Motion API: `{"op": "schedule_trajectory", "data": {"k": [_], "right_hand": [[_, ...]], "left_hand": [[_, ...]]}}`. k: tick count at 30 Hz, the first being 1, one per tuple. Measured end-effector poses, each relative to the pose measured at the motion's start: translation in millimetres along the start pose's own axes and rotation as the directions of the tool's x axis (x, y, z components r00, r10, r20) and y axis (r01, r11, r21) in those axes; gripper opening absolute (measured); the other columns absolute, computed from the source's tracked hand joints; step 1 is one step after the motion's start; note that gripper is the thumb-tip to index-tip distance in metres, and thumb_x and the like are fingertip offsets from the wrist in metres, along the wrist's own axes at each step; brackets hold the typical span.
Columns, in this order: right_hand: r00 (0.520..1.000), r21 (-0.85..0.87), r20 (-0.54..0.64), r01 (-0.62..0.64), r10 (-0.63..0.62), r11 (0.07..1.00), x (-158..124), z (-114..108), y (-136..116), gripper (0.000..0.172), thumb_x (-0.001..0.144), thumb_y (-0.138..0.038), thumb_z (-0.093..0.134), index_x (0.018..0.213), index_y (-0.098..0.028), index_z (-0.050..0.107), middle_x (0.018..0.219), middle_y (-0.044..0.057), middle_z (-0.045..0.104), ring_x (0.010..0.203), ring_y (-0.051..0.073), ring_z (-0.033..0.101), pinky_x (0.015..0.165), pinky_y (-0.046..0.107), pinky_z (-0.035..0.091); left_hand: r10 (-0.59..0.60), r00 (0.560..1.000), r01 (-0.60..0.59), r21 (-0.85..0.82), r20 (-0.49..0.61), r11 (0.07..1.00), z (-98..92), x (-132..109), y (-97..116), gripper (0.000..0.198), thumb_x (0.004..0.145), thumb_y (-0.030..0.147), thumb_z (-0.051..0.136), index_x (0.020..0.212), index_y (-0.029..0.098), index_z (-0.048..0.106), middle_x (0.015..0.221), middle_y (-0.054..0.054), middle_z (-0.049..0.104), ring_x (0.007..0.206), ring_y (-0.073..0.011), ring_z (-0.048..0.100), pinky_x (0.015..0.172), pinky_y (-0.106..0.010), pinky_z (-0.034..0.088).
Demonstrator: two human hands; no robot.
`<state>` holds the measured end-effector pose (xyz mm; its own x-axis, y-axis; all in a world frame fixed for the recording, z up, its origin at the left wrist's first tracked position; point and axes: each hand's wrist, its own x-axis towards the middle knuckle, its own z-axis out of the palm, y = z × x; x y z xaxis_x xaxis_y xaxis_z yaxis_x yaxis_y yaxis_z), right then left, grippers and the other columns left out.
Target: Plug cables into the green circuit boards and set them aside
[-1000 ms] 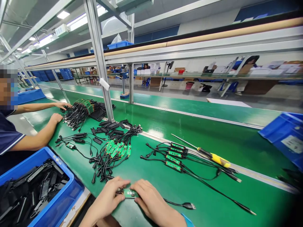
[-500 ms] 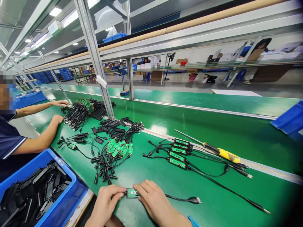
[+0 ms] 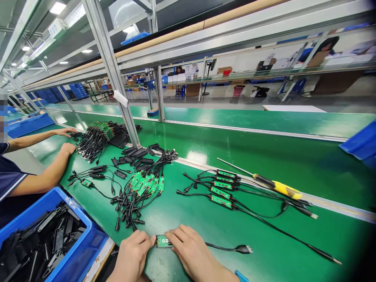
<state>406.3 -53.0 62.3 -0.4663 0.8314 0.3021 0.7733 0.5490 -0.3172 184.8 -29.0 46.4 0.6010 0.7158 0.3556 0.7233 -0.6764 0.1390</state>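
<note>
A green circuit board (image 3: 163, 241) in a black case lies at the near edge of the green bench, between my hands. My left hand (image 3: 133, 250) pinches its left end, fingers closed. My right hand (image 3: 190, 248) lies over its right end with fingers pressed together on it. A black cable with a USB plug (image 3: 244, 249) runs out to the right from under my right hand. Beyond, several boards with cables (image 3: 221, 201) lie in a row, and a bunch of bare green boards (image 3: 147, 183) sits to the left.
A yellow-black screwdriver (image 3: 277, 187) lies behind the row. A blue bin (image 3: 94, 231) of black cases stands at left. Black cases (image 3: 138, 156) are heaped near the metal post (image 3: 113, 74). A co-worker's arms (image 3: 48, 172) reach towards another cable pile (image 3: 96, 143).
The camera view has shifted slightly. My left fingers have curled in closer at the board's left end; my right hand stays on it. The co-worker appears farther left.
</note>
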Motion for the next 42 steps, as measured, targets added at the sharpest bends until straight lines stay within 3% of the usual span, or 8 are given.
{"op": "schedule_trajectory", "data": {"k": [8,11,14,20,28,34,38,42], "right_hand": [[0.998,-0.045,-0.007,0.061,-0.061,0.997,-0.7,1.2,1.7,0.025,0.089,-0.012,0.055,0.109,-0.026,0.058,0.102,0.001,0.064,0.083,0.017,0.055,0.072,0.030,0.041],[0.997,-0.016,0.055,0.047,-0.046,0.999,-4.2,-13.8,3.6,0.031,0.091,-0.012,0.052,0.118,-0.026,0.055,0.104,0.002,0.065,0.086,0.018,0.056,0.075,0.030,0.043],[0.998,-0.023,0.055,-0.013,0.015,1.000,-17.6,-36.6,18.4,0.034,0.092,-0.010,0.046,0.122,-0.026,0.055,0.106,0.004,0.065,0.088,0.018,0.057,0.077,0.031,0.044],[0.990,-0.270,-0.078,-0.130,0.113,0.954,-56.8,-74.0,79.0,0.036,0.093,-0.012,0.039,0.115,-0.024,0.064,0.110,0.011,0.065,0.090,0.022,0.059,0.074,0.034,0.047],[0.973,-0.507,-0.175,-0.219,0.149,0.834,-64.2,-69.4,126.2,0.040,0.088,-0.006,0.040,0.111,-0.021,0.068,0.114,0.017,0.061,0.102,0.030,0.056,0.078,0.044,0.050],[0.978,-0.274,-0.194,-0.123,0.071,0.954,-32.5,-58.1,96.8,0.030,0.094,-0.019,0.042,0.114,-0.021,0.064,0.116,0.016,0.059,0.102,0.026,0.058,0.083,0.044,0.052],[0.997,-0.010,-0.075,-0.036,0.035,0.999,-5.9,-47.9,58.2,0.028,0.093,-0.014,0.043,0.111,-0.021,0.063,0.112,0.013,0.060,0.100,0.023,0.058,0.086,0.041,0.051],[1.000,0.177,0.027,-0.009,0.005,0.984,14.6,-36.4,33.5,0.027,0.089,-0.011,0.048,0.107,-0.023,0.064,0.109,0.008,0.061,0.097,0.020,0.058,0.085,0.036,0.052]], "left_hand": [[0.277,0.961,-0.246,0.423,-0.013,0.872,14.4,-1.2,13.2,0.037,0.085,-0.001,0.033,0.100,0.006,0.065,0.077,-0.009,0.062,0.072,-0.0194,0.060,0.056,-0.028,0.051],[0.258,0.966,-0.248,0.385,0.025,0.889,-1.1,10.2,18.1,0.031,0.086,0.004,0.038,0.097,0.009,0.067,0.075,-0.009,0.064,0.067,-0.0189,0.062,0.055,-0.027,0.053],[0.268,0.961,-0.236,0.313,-0.062,0.920,-11.1,11.0,21.7,0.034,0.091,0.012,0.039,0.114,0.015,0.063,0.106,-0.014,0.068,0.091,-0.0220,0.066,0.073,-0.031,0.058],[0.242,0.959,-0.220,0.153,-0.145,0.963,6.5,-5.5,28.3,0.034,0.089,0.014,0.045,0.116,0.025,0.063,0.113,-0.010,0.068,0.097,-0.0201,0.068,0.083,-0.029,0.058],[0.214,0.969,-0.208,0.059,-0.122,0.976,2.1,-0.2,28.9,0.029,0.090,0.017,0.048,0.113,0.025,0.063,0.113,-0.011,0.067,0.097,-0.0218,0.067,0.084,-0.032,0.057],[-0.133,0.967,0.152,0.074,-0.218,0.986,-26.7,41.9,-21.5,0.026,0.095,0.025,0.044,0.114,0.019,0.059,0.112,-0.011,0.063,0.100,-0.0214,0.063,0.087,-0.035,0.053],[-0.365,0.928,0.372,0.115,-0.073,0.921,-38.4,85.6,-58.4,0.026,0.096,0.030,0.044,0.112,0.016,0.057,0.101,-0.008,0.065,0.094,-0.0200,0.063,0.080,-0.031,0.052],[-0.391,0.920,0.383,0.129,0.037,0.915,-38.3,113.5,-73.4,0.017,0.092,0.025,0.050,0.094,0.017,0.064,0.084,-0.004,0.067,0.076,-0.0193,0.066,0.067,-0.028,0.052]]}}
